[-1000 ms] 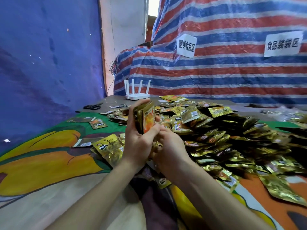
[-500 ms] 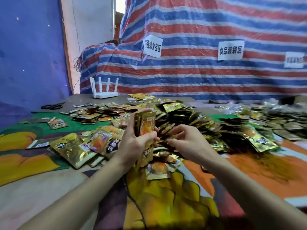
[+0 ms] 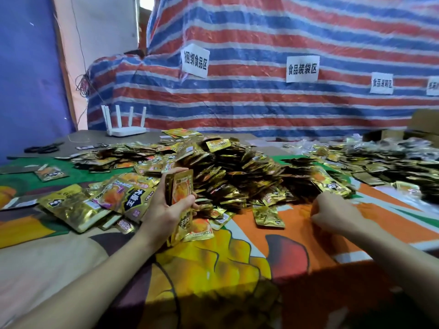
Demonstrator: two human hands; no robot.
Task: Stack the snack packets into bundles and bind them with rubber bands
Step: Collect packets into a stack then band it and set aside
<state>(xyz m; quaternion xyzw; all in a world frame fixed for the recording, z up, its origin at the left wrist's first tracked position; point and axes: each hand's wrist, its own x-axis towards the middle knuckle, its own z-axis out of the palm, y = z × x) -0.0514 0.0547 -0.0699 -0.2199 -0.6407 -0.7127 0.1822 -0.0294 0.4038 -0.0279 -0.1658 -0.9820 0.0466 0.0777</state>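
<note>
1. Left hand (image 3: pixel 166 210) grips a stack of snack packets (image 3: pixel 181 188), held upright on edge just in front of the big pile; the thumb lies across the orange-printed front packet and the fingers wrap round the back; the lowest packets of the stack hang below the palm, down towards the cloth.
2. Right hand (image 3: pixel 332 213) sits low over the orange part of the tablecloth (image 3: pixel 297 236), well apart from the left hand; its fingers are curled under, and whether they pinch anything cannot be told.
3. Just beyond its knuckles a gold packet (image 3: pixel 332 186) lies at the right foot of the pile.
4. The pile of loose gold packets (image 3: pixel 237 169) is heaped in the middle of the table and spreads thinner to the left; a second heap (image 3: pixel 392 160) lies apart at the far right.
5. Larger gold pouches (image 3: pixel 71 205) overlap one another left of the left hand; a single packet (image 3: pixel 268 216) lies flat on the cloth between the two hands.
6. At the back stands a white router (image 3: pixel 123 125) with four antennas; black scissors (image 3: pixel 44 147) lie further left; behind hangs a red, blue and white striped tarp (image 3: pixel 261 103) bearing white paper signs (image 3: pixel 195 60).
</note>
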